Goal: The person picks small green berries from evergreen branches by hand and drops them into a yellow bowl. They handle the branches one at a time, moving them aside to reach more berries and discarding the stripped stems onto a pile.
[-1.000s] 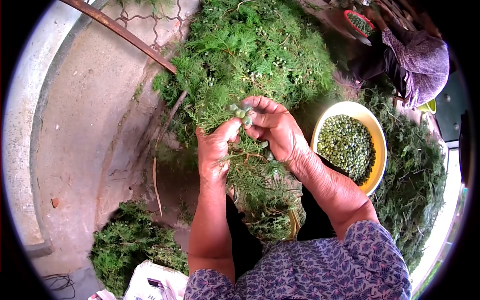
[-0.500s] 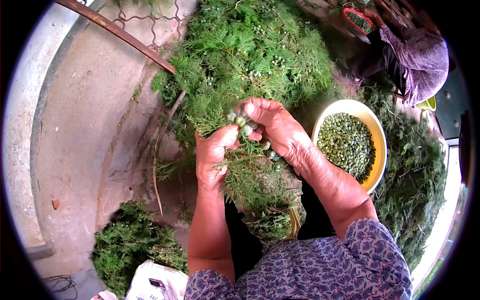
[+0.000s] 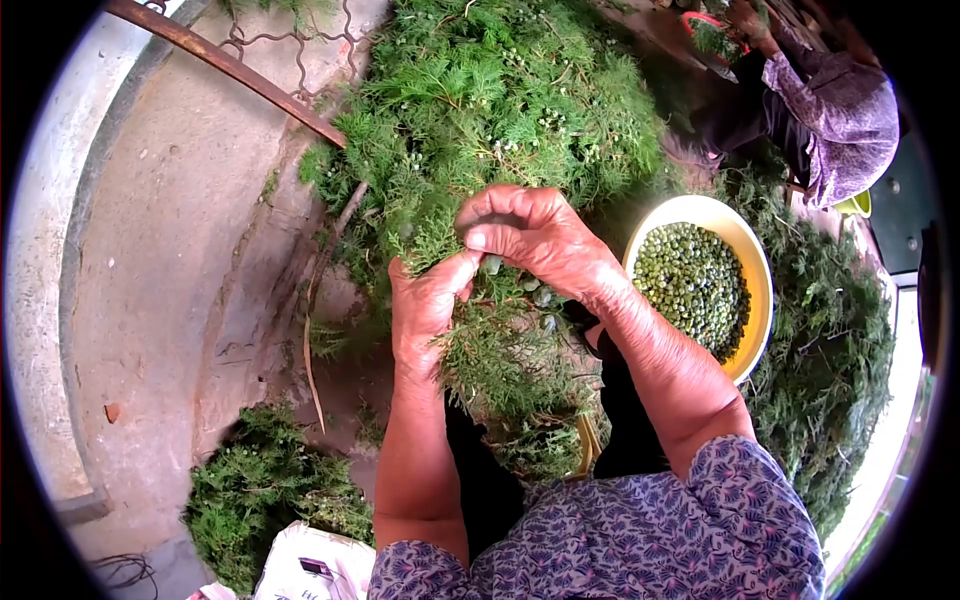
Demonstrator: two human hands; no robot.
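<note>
My left hand (image 3: 425, 310) is closed around a leafy evergreen sprig (image 3: 430, 240), thumb pressed near its stem. Close against it, my right hand (image 3: 540, 240) pinches at the sprig, thumb and fingertips together around small green cones. One green cone (image 3: 492, 264) shows just below the right fingers, partly covered. More cones (image 3: 542, 295) are visible under the right palm. Feathery green foliage (image 3: 510, 350) lies below both hands, over my lap. Right of my right forearm stands a yellow basin (image 3: 759, 285) holding many loose green cones (image 3: 690, 285).
A large heap of evergreen branches (image 3: 500, 90) spreads ahead. Further branches (image 3: 820, 370) lie right, and a smaller pile (image 3: 260, 490) at lower left. A rusty bar (image 3: 230, 65) crosses the upper left. Another person (image 3: 840, 120) sits at upper right by a red-rimmed container (image 3: 690, 28).
My right fingers have closed in toward the left thumb, covering cones that showed between the hands. At upper right, the other person's hand has moved over the red-rimmed container with greenery.
</note>
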